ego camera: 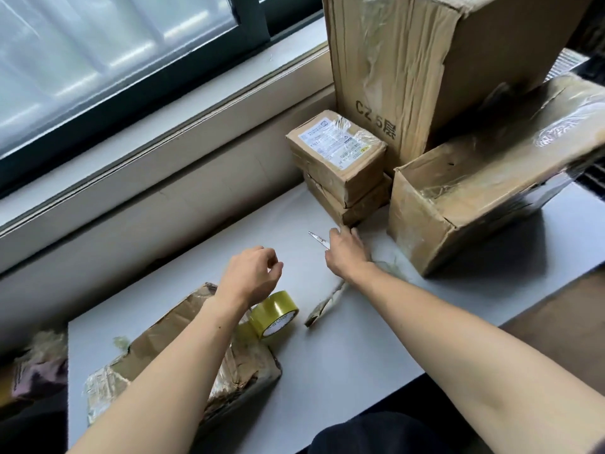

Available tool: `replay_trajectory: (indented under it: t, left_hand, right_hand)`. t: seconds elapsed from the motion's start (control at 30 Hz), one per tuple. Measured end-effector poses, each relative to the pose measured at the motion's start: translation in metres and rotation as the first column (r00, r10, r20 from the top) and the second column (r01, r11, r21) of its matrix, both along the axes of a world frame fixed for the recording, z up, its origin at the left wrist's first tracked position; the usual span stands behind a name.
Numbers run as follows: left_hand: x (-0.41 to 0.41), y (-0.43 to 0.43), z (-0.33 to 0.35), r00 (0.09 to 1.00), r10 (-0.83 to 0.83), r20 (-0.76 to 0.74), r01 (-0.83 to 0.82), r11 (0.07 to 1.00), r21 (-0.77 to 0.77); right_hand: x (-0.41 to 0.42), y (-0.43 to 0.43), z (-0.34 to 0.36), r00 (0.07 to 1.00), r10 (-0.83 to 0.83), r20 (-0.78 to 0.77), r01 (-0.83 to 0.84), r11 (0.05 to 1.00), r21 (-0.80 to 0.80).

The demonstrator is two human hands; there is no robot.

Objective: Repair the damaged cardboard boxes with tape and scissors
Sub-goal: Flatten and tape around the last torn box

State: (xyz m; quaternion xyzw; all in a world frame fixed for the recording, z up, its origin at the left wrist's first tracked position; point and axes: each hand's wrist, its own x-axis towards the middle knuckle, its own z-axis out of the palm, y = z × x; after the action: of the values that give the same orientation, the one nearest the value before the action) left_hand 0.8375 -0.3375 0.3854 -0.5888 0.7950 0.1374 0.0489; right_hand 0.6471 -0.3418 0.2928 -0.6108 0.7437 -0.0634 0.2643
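At frame centre the right hand (346,253) lies over the scissors (319,240), whose blades poke out to its left; whether it grips them cannot be told. The left hand (252,276), fingers loosely curled, holds nothing and hovers above the tape (273,314). A crushed box (183,365) lies lower left under the left forearm. More boxes (337,165) stand upper right on the table (343,348).
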Motion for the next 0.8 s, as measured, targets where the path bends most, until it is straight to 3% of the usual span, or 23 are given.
replay_trajectory:
  t: [0.2, 0.4, 0.47, 0.6, 0.67, 0.8]
  left_hand:
    - [-0.007, 0.006, -0.006, 0.998, 0.065, -0.025, -0.064, 0.997, 0.041]
    - [-0.011, 0.006, 0.004, 0.962, 0.245, -0.12, -0.231, 0.965, 0.123]
    - [-0.014, 0.005, 0.01, 0.905, 0.367, -0.216, -0.329, 0.924, 0.194]
    - [-0.016, 0.003, 0.028, 0.682, 0.567, -0.461, -0.479, 0.824, 0.304]
    - [-0.01, 0.0, 0.037, 0.606, 0.558, -0.567, -0.528, 0.815, 0.237]
    - [0.013, -0.001, 0.052, 0.55, 0.512, -0.659, -0.588, 0.798, 0.129]
  right_hand:
    - [-0.002, -0.008, -0.016, 0.997, -0.024, -0.079, 0.025, 1.0, 0.015]
    - [0.013, -0.016, 0.004, 0.995, 0.02, 0.096, -0.007, 0.99, -0.138]
    - [0.023, -0.018, 0.021, 0.967, 0.037, 0.253, 0.02, 0.975, -0.219]
    - [0.048, -0.01, 0.061, 0.853, 0.135, 0.504, 0.061, 0.933, -0.354]
    - [0.061, -0.002, 0.077, 0.812, 0.225, 0.539, 0.034, 0.903, -0.428]
    - [0.084, 0.009, 0.094, 0.774, 0.303, 0.556, 0.049, 0.846, -0.53]
